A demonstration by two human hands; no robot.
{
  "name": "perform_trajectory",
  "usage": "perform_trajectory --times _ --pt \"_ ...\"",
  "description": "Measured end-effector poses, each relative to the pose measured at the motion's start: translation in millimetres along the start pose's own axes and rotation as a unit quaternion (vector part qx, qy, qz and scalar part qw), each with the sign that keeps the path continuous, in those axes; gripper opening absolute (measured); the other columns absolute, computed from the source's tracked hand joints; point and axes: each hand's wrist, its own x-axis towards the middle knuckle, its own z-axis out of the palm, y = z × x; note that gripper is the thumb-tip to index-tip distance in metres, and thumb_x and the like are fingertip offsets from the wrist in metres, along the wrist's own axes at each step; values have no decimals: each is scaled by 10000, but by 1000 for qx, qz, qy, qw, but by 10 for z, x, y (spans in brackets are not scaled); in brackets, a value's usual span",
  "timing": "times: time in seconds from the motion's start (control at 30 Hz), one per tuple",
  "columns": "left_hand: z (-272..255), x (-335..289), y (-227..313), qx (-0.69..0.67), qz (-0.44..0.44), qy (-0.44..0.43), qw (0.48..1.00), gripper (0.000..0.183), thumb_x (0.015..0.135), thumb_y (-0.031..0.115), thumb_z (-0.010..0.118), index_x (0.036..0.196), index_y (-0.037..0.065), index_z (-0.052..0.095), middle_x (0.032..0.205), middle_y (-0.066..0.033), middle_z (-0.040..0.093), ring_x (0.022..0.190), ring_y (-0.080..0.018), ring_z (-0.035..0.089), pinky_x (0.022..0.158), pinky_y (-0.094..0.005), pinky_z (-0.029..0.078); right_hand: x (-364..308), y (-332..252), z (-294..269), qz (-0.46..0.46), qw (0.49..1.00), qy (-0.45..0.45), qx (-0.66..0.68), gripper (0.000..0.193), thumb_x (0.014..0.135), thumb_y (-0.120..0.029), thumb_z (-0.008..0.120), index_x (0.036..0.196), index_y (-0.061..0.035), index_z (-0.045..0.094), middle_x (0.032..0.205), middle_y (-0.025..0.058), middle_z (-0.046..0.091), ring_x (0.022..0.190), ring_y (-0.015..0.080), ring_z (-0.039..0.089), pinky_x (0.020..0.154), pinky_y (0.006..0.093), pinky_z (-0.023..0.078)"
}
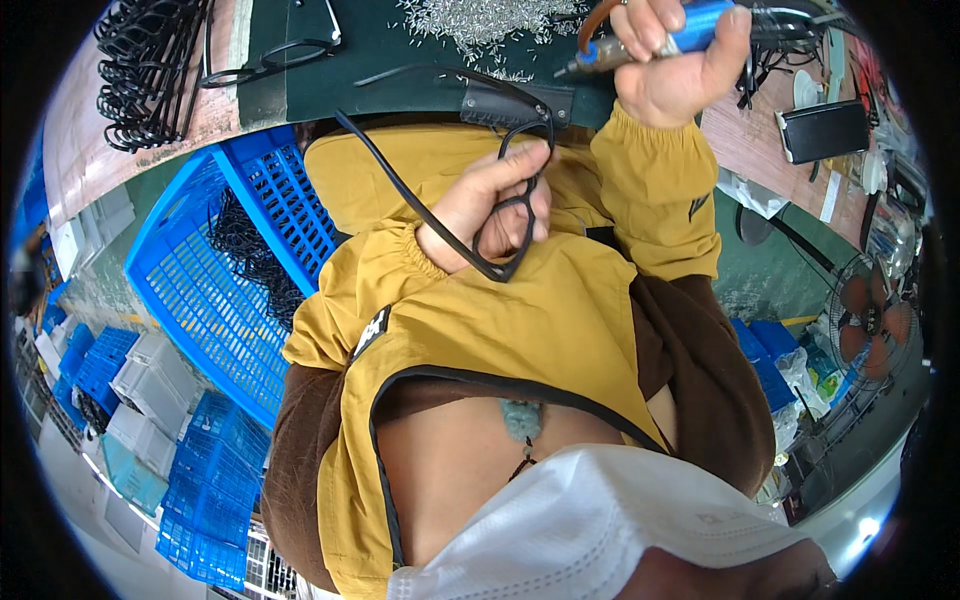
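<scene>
My left hand (512, 195) is closed around a black eyeglass frame (404, 192), with its fingers at the rims. The frame is tilted over my lap, its temples spread toward the bench edge. Up at the right, my right hand (675, 65) grips a blue powered screwdriver (704, 27). The screwdriver's tip points left, above the bench and apart from the frame. A small dark pad (545, 103) sits at the bench edge, behind one hinge of the frame. Beyond it, a pile of tiny silver screws (480, 20) lies on the dark green mat (375, 45).
Another black eyeglass frame (288, 54) lies left of the screws, near a stack of black frames (150, 75). A blue basket (205, 300) holding dark, thin pieces stands left of my lap. At right are a black phone-like device (825, 132) and a fan (868, 318).
</scene>
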Motion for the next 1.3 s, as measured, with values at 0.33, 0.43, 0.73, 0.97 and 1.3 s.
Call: perform_trajectory --times 0.33,0.43,0.73,0.97,1.3 --pt "-163 121 8 -50 16 -58 997 215 1082 257 555 1226 117 632 647 1 488 537 -137 487 457 -239 398 -425 58 -177 18 963 -97 -249 481 924 -520 711 1173 -144 542 763 -2 524 599 127 520 538 289 415" --pt "-222 150 18 -52 18 -95 994 221 1082 250 550 1231 108 632 640 7 471 526 -128 468 447 -241 384 -343 98 -187 48 956 -126 -259 447 917 -504 729 1081 -140 529 749 3 500 598 124 496 524 281 398" --pt "-86 17 132 25 52 -28 998 305 1029 201 600 1284 37 632 722 -46 620 608 -147 615 501 -254 486 -230 -45 -90 159 965 -154 -139 491 939 -549 680 1073 -90 569 760 -38 428 614 54 408 487 191 346" --pt "-528 -1057 576 212 562 318 733 355 972 251 655 1188 -3 534 754 -60 613 581 -160 642 434 -252 464 9 -674 -216 -34 946 37 -321 357 1017 -396 567 1070 -44 585 794 49 495 644 149 458 541 281 362" --pt "-866 -567 1603 414 702 538 217 558 1062 305 545 1441 -85 421 1117 -223 629 1093 -326 598 983 -440 468 42 -980 -534 -252 677 -8 -692 540 1111 -415 398 1276 68 574 1159 167 630 1048 284 604 978 394 467"
